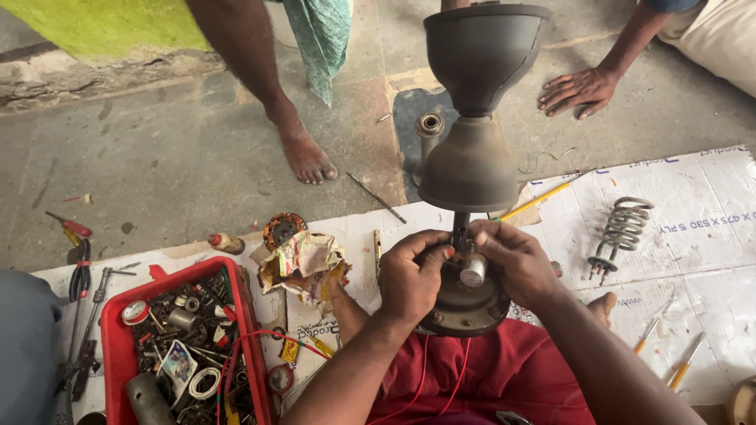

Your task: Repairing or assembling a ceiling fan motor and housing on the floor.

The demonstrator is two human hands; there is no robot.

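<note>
Left hand [409,277] gripped dark round metal fan motor housing [465,303] on lap; right hand [513,264] pinched small white cylindrical capacitor [473,270]. Housing judged heavy, rigid; hold by rim. Capacitor leads fragile.

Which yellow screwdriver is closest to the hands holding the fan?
The long yellow screwdriver lying beside the dark fan motor, just above the right hand. The two short screwdrivers lie farther off, at the mat's lower right.
</note>
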